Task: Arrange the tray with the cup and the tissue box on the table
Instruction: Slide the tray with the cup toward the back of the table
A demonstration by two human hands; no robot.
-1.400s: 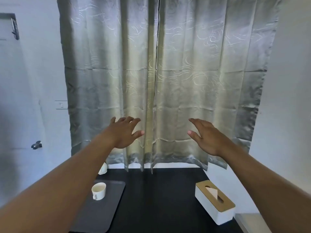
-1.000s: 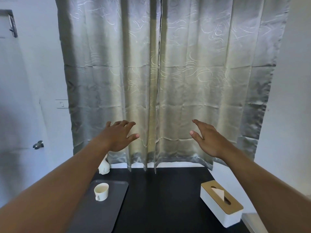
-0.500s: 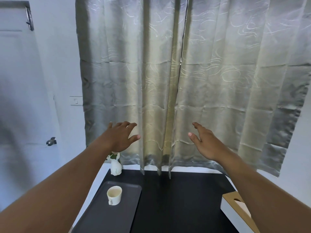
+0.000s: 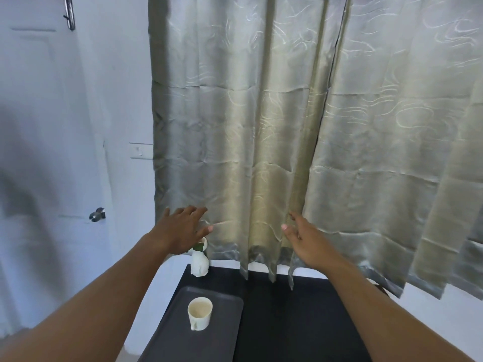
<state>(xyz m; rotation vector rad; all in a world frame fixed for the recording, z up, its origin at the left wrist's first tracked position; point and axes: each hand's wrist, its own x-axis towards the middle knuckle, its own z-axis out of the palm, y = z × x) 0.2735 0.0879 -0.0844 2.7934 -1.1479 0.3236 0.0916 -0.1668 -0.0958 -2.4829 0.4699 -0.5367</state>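
Both arms are stretched straight out over the table (image 4: 287, 322) and neither hand has anything in it: the left hand (image 4: 180, 231) is spread flat, palm down, fingers fanned, and the right hand (image 4: 304, 237) is open too, fingers loosely extended and tipped a bit toward the middle. They sit well above the tabletop, out in front of the curtain (image 4: 261, 126), so to me this reads as a ready pose before any grabbing starts, not a reach for one particular thing. The tray (image 4: 222, 340) lies along the near-left part of the dark table, long side running near to far, and the cup (image 4: 200, 313) stands upright on it toward the far end, handle facing the near side, looks empty. Parking it there makes sense since a tray carries easier with the load sitting flat. A little white vase (image 4: 200, 262) with a green leaf sits at the far-left corner, just beyond the tray. The tissue box isn't visible at all right now, presumably off to the right out of frame. My guess is nothing's been arranged yet.
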